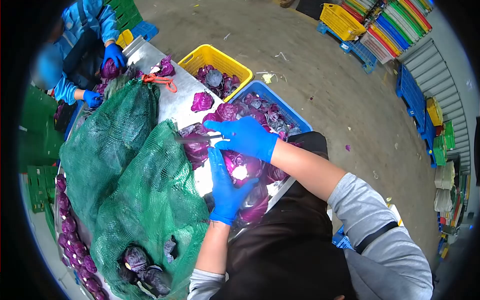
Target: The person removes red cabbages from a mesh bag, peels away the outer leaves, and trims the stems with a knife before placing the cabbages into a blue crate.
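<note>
My right hand (245, 137), in a blue glove, is closed on a knife (192, 139) whose blade points left over the table. Just below it, my left hand (225, 190), also gloved in blue, has its fingers and thumb around a red cabbage (252, 167) with a pale cut stem end. Loose purple leaves (255, 207) lie beside the left hand, partly blurred. More red cabbage (195, 150) rests under the blade, and another piece (202, 101) sits farther up the metal table (182, 85).
Green mesh sacks (150, 190) of cabbages cover the table's left side. A blue crate (295, 117) and a yellow crate (207, 52) with leaves stand along the right edge. Across the table, a co-worker in blue gloves (114, 54) handles a cabbage. Trimmed cabbages (70, 235) line the far left.
</note>
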Available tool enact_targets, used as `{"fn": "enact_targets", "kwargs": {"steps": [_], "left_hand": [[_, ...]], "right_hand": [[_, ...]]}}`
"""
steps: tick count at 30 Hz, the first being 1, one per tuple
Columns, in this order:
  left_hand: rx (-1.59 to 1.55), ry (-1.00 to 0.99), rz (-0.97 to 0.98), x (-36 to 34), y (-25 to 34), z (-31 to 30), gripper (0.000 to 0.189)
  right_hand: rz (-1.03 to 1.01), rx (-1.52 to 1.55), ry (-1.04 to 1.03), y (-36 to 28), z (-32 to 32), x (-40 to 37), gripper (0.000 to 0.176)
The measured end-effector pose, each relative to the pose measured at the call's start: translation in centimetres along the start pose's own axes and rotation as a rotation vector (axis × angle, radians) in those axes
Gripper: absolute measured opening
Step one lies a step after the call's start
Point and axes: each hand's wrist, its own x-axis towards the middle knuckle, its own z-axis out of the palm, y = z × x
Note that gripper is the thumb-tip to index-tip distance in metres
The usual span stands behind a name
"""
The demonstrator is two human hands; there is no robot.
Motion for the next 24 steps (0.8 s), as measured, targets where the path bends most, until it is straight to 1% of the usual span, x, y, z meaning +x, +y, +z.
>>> {"fn": "enact_targets", "kwargs": {"steps": [1,3,4,5,7,10,11,12,13,14,15,17,18,19,21,22,23,24], "left_hand": [[0.0,0.002,0.0,-0.1,-0.1,0.0,0.115],[0.011,0.002,0.009,-0.4,-0.5,0.0,0.116],[0.009,0.005,0.007,-0.6,-0.7,0.0,0.116],[-0.01,0.007,0.018,-0.6,-0.9,0.2,0.118],[-0.031,0.016,0.029,-0.5,-1.2,0.3,0.119],[-0.032,-0.038,-0.011,-0.5,-1.1,0.1,0.119],[-0.078,-0.052,-0.048,-0.4,-0.8,-0.1,0.118],[-0.123,-0.066,-0.085,-0.2,-0.5,-0.1,0.118],[-0.12,-0.067,-0.079,-0.1,-0.4,0.0,0.118],[-0.027,-0.044,-0.041,-0.2,-0.4,0.1,0.117],[0.067,-0.021,-0.004,-0.4,-0.3,0.2,0.117],[0.081,-0.008,0.01,-1.4,0.1,0.3,0.115],[0.078,0.001,0.0,-2.0,0.0,0.3,0.111],[0.073,0.015,-0.009,-2.6,-0.2,0.3,0.107],[0.077,-0.011,-0.05,-4.7,-1.1,-0.1,0.111],[-0.043,0.028,-0.118,-6.0,-1.2,-0.4,0.112],[-0.158,0.07,-0.184,-6.7,-1.3,-0.6,0.113],[-0.15,0.065,-0.194,-6.8,-1.5,-1.1,0.113]], "right_hand": [[-0.002,-0.001,0.0,0.4,-0.1,0.2,0.063],[0.063,0.043,0.033,0.8,-0.4,0.4,0.065],[0.127,0.15,-0.138,0.4,-1.5,0.1,0.068],[0.126,0.147,-0.143,0.5,-1.8,-0.7,0.068],[-0.03,0.052,-0.206,0.2,-2.0,-2.0,0.071],[-0.026,0.024,-0.218,-0.2,-2.0,-1.9,0.069],[-0.021,0.009,-0.219,-0.3,-2.0,-1.7,0.068],[-0.02,0.008,-0.215,0.1,-1.4,-1.6,0.068],[-0.024,0.118,-0.131,0.5,-0.4,-1.1,0.063],[-0.027,0.228,-0.043,1.1,0.4,-0.8,0.058],[-0.027,0.227,-0.035,0.9,0.0,-0.2,0.058],[0.042,-0.13,-0.05,0.6,-1.4,0.8,0.048],[-0.005,0.024,0.02,4.1,1.0,0.3,0.043],[-0.002,0.022,0.024,4.1,0.2,-0.3,0.043],[0.289,0.251,0.007,3.9,-1.0,-2.0,0.042],[0.28,0.237,0.082,5.0,-0.2,-2.6,0.042],[0.28,0.246,0.073,6.1,0.4,-3.4,0.042],[0.319,0.157,0.043,6.0,0.5,-4.0,0.042]]}}
